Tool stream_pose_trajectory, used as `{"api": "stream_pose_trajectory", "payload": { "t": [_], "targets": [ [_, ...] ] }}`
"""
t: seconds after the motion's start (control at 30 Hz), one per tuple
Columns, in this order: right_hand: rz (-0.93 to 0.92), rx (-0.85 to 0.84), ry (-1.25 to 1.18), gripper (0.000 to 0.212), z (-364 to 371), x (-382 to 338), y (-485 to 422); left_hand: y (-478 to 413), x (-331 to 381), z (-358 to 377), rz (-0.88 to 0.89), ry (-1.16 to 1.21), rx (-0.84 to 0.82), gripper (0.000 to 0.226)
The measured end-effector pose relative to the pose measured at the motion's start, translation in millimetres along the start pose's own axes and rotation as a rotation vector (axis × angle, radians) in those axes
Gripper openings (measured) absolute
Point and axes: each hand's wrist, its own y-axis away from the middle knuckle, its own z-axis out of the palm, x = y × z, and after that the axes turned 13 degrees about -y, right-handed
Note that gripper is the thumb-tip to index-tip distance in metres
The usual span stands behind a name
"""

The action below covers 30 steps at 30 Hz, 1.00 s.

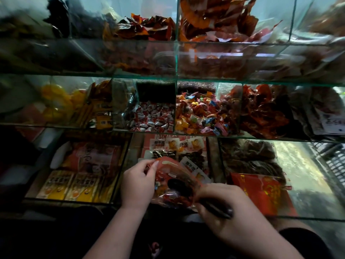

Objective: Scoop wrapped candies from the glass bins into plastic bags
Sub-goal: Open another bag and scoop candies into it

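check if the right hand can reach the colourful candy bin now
Probably not yet: the right hand holds the scoop with its bowl inside the bag the left hand grips; that must leave before reaching the colourful candy bin.

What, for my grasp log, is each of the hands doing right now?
Left hand: pinches the plastic bag at its top edge.
Right hand: grips the dark scoop by its handle, bowl inside the bag.
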Motion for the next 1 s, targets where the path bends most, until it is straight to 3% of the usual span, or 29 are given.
{"api": "stream_pose_trajectory", "payload": {
  "t": [0.17,0.3,0.4,0.6,0.73,0.87,1.0],
  "targets": [
    [0.064,0.023,0.115,0.022,42.0,59.8,-32.9,8.4,-0.1,8.6,0.032,-0.032,-0.099,0.030],
    [0.170,0.196,0.198,0.028,58.2,87.3,-43.9,30.6,-9.6,14.4,-0.006,-0.010,-0.258,0.048],
    [0.199,0.147,0.216,0.026,62.4,89.6,-43.3,45.1,-11.1,17.9,-0.044,0.076,-0.315,0.048],
    [0.339,0.175,0.046,0.017,42.6,81.3,-48.8,32.3,-4.2,9.5,-0.078,0.158,-0.242,0.044],
    [0.230,0.294,0.171,0.019,66.3,83.7,-46.9,16.0,0.4,5.3,-0.120,0.202,-0.175,0.037],
    [0.279,0.429,-0.021,0.010,98.8,94.9,-54.1,19.6,5.4,9.6,-0.122,0.246,-0.184,0.035],
    [0.486,0.564,-0.352,0.022,108.5,106.3,-63.2,20.8,3.2,11.5,-0.132,0.234,-0.195,0.036]
  ]
}}
